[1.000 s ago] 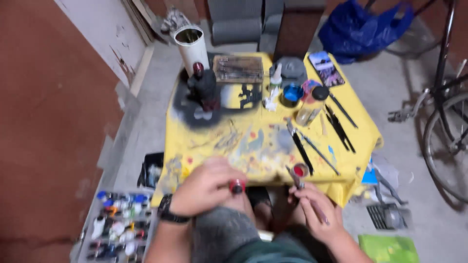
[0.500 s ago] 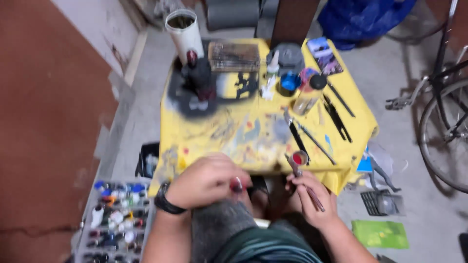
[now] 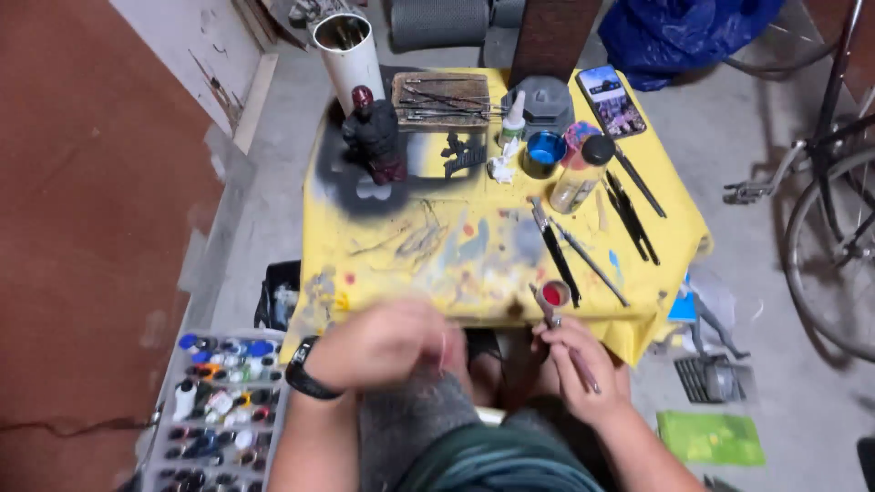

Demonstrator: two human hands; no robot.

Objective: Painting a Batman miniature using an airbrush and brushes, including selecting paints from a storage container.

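fingers of the right hand (image 3: pixel 583 369) are pinched round a thin airbrush (image 3: pixel 558 319), its small red-filled cup just past the fingertips, at the near edge of the yellow table (image 3: pixel 410 246). left hand (image 3: pixel 387 342), blurred, is curled near a grey sock (image 3: pixel 415 424) on the knee; whether it grips anything, i cannot tell. loose brushes (image 3: pixel 629 205) lie to the far right.

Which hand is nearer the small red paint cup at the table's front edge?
Right. The right hand is just below the red cup, its airbrush tip beside it. The left hand is blurred and farther off to the cup's left.
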